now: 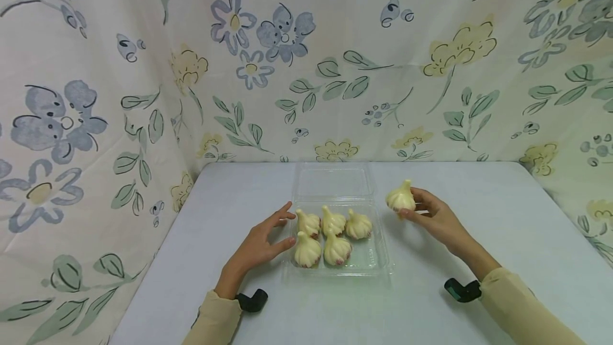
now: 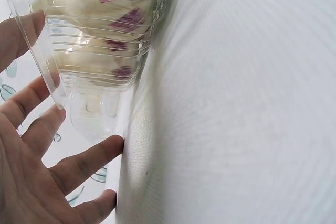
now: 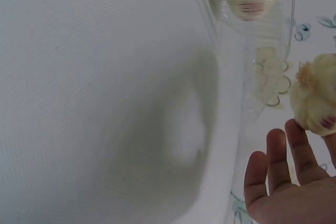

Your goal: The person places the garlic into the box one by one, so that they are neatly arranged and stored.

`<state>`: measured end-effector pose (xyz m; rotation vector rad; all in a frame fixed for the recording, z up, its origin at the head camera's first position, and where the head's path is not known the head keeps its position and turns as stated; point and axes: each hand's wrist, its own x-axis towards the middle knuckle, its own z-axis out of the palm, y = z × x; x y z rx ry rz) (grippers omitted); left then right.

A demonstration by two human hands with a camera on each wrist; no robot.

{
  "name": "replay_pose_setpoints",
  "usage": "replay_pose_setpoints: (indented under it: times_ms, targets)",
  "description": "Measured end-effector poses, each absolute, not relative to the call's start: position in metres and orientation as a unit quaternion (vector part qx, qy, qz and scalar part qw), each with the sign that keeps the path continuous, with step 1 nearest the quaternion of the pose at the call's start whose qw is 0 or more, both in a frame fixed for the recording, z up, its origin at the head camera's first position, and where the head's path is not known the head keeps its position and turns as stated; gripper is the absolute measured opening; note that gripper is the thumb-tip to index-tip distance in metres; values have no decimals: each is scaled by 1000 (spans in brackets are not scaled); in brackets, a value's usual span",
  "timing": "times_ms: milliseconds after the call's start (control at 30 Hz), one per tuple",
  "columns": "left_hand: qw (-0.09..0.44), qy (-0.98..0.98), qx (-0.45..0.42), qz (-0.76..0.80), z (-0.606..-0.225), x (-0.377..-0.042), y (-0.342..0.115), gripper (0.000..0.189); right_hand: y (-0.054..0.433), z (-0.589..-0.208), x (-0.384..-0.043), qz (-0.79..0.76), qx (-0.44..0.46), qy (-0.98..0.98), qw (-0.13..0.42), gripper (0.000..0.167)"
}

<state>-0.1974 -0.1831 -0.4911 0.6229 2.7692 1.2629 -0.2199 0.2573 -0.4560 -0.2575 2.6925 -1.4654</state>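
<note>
A clear plastic clamshell box [image 1: 369, 260] lies with its lid [image 1: 332, 181] folded back. Inside sit several garlic bulbs [image 1: 337, 250], three across the back row and two in front, leaving the front right spot bare. Spread along the box's left side is my left hand [image 1: 261, 241], fingertips and thumb at the rim; the left wrist view shows its fingers extended by the ribbed wall. To the right of the box, my right hand [image 1: 438, 220] pinches another garlic bulb [image 1: 401, 197] between thumb and fingers, raised above the table. Its root tuft shows in the right wrist view.
A white-covered table [image 1: 479, 190] carries the box. Floral cloth [image 1: 335, 111] hangs behind the table's back edge and along both sides. Dark wrist cameras [image 1: 462, 290] are strapped at each sleeve.
</note>
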Motion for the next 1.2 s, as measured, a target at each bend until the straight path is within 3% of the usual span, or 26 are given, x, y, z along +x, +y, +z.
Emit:
replay_pose_setpoints:
  times_ms: [733, 1200]
  targets:
    - [17, 894, 196, 402, -493, -199, -183, 56, 238, -447, -208, -486, -134, 863, 19, 53]
    - [17, 896, 196, 398, -492, -199, -184, 59, 218, -447, -197, -434, -170, 884, 14, 58]
